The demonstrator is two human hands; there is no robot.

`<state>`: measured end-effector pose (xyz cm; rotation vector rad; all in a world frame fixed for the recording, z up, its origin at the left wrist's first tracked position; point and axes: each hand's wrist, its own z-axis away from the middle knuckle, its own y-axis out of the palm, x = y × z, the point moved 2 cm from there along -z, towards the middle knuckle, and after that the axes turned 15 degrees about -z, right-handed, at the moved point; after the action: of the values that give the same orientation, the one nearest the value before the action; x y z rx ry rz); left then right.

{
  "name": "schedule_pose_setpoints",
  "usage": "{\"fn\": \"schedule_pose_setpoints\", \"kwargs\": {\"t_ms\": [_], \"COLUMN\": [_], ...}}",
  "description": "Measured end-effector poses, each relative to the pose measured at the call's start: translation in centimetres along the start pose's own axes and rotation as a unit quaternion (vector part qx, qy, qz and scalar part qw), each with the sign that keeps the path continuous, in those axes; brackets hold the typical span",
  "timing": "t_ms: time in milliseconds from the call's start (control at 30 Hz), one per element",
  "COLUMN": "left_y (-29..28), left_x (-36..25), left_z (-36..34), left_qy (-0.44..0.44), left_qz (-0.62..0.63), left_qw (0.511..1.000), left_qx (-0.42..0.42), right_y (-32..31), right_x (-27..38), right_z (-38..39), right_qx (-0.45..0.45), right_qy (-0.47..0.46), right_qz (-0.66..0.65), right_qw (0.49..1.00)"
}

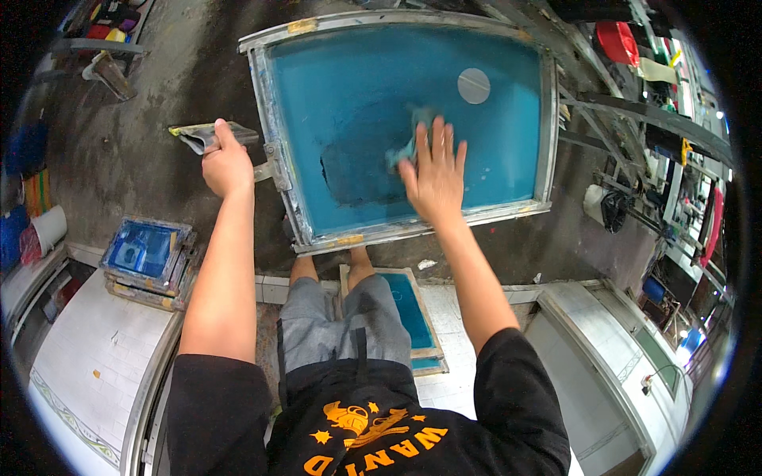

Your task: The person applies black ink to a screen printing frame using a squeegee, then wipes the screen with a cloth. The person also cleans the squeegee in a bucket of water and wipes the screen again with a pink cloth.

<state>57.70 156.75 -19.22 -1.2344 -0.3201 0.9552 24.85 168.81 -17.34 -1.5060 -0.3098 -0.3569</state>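
A large screen-printing frame (252,95) with blue mesh (365,79) lies in front of me, with a darker patch and black smears left of its middle. My right hand (437,176) rests on the mesh with fingers straight and spread. Under and beside its fingers is a crumpled pale-teal rag (406,151), partly hidden and blurred. Off the frame's left edge, my left hand (228,164) is closed round a grey squeegee (190,136) with a yellowish edge; the fingers hide part of it. A round pale disc (474,86) shows at the upper right of the mesh.
Several small blue screens (143,247) are stacked at the left, on a white-tiled surface (87,341). More blue screens (406,309) lean by my legs. A metal rack (651,119) crowds the right. Dark wet floor (190,47) surrounds the frame. A white bucket (49,228) stands far left.
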Motion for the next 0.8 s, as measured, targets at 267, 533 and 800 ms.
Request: {"fn": "schedule_pose_setpoints", "kwargs": {"t_ms": [267, 533, 800], "left_y": [0.1, -0.5, -0.1], "left_x": [-0.2, -0.3, -0.3], "left_z": [0.2, 0.3, 0.3], "left_qy": [0.014, -0.005, -0.002], "left_qz": [0.015, -0.011, 0.023], "left_qw": [1.0, 1.0, 1.0], "left_qx": [-0.013, -0.018, -0.01], "right_y": [5.3, -0.7, 3.8], "right_x": [10.2, 2.3, 8.4], "right_z": [-3.9, -2.2, 1.1], "right_qx": [0.061, 0.074, 0.205], "right_qy": [-0.195, -0.193, -0.251], "right_qz": [-0.103, -0.06, -0.166], "right_qw": [0.974, 0.977, 0.931]}}
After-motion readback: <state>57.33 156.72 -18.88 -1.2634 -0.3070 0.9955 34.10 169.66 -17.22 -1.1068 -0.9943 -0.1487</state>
